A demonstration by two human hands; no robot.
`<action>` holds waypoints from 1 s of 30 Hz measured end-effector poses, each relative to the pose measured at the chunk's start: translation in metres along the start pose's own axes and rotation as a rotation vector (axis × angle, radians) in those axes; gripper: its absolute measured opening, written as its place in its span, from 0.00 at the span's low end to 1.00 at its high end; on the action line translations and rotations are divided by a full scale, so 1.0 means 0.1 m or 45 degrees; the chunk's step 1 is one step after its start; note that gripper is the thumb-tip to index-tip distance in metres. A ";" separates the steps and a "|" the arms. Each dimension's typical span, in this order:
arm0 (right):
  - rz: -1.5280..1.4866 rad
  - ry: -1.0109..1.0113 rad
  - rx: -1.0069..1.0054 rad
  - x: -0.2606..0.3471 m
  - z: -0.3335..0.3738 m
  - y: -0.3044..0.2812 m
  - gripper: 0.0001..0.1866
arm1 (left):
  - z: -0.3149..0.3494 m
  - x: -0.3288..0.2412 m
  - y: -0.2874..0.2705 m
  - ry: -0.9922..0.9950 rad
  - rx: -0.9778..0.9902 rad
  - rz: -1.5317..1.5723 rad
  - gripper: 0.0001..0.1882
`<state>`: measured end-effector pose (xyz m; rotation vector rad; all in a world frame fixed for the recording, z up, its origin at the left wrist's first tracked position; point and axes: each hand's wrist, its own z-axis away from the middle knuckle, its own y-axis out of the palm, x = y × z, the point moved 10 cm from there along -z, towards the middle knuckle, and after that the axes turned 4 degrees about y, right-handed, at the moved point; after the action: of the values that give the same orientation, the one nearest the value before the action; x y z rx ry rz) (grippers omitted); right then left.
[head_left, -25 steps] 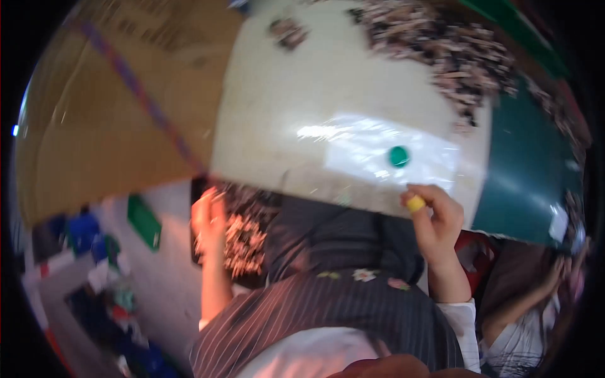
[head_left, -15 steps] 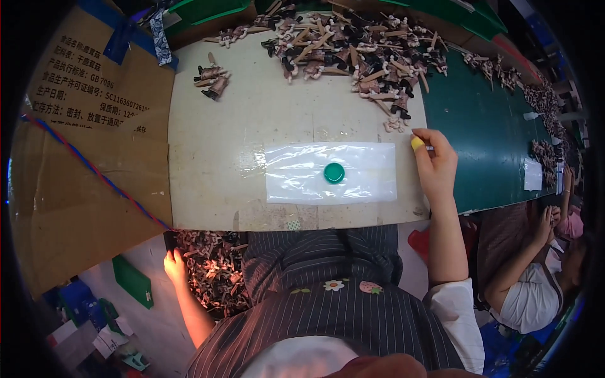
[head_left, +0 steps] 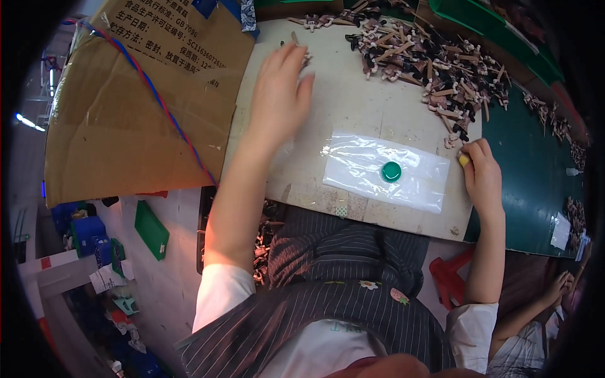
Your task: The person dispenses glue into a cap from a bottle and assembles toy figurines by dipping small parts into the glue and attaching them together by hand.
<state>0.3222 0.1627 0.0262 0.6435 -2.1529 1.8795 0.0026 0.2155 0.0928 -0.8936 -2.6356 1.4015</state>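
Note:
My left hand [head_left: 278, 94] is stretched over the far left of the pale work board [head_left: 296, 179], fingers extended and thumb apart. It partly covers a small figure with a wooden stick [head_left: 294, 38]; whether the fingertips touch it is hidden. At the board's right edge my right hand [head_left: 484, 176] is closed, a yellow wrap [head_left: 464, 160] on its thumb. What those fingers hold, if anything, cannot be made out. Between my hands a small round green cap or dish [head_left: 391, 171] rests on a clear plastic sheet [head_left: 359, 167].
A heap of small doll-like figures with sticks [head_left: 435, 69] covers the far right of the board. A cardboard box [head_left: 145, 120] stands at left. A bin of dark figure pieces [head_left: 261, 252] is below the board's edge. Another person's hands [head_left: 558, 286] show at lower right.
My left hand has risen from beside the bin below and reached to the far left of the board. My right hand stays closed at the right edge. The whole view has turned and shifted.

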 end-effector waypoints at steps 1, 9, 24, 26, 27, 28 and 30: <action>0.015 0.024 0.049 0.03 0.08 0.00 0.11 | -0.11 0.19 0.17 0.017 -0.003 -0.108 0.20; 0.092 0.059 -0.265 0.04 0.48 0.02 0.18 | 0.29 0.31 0.83 -0.199 0.458 -0.251 0.26; -1.205 0.315 0.044 0.39 0.63 0.28 0.08 | 0.54 -0.38 0.38 0.050 0.296 -0.286 0.18; -1.290 0.323 0.139 0.57 0.56 0.43 0.08 | 0.60 -0.32 0.48 -0.048 0.486 -0.298 0.17; -1.279 0.329 0.142 0.59 0.53 0.50 0.08 | 0.61 -0.30 0.45 -0.052 0.487 -0.286 0.17; -1.122 0.253 0.134 0.64 0.49 0.52 0.08 | 0.61 -0.30 0.40 -0.044 0.468 -0.232 0.16; -0.858 0.137 0.104 0.72 0.43 0.53 0.08 | 0.62 -0.27 0.30 -0.049 0.450 -0.165 0.15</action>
<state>0.2401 0.1127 0.0031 1.0865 -1.5220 1.5787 0.0224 0.1684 0.0391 -0.6489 -2.3104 1.7840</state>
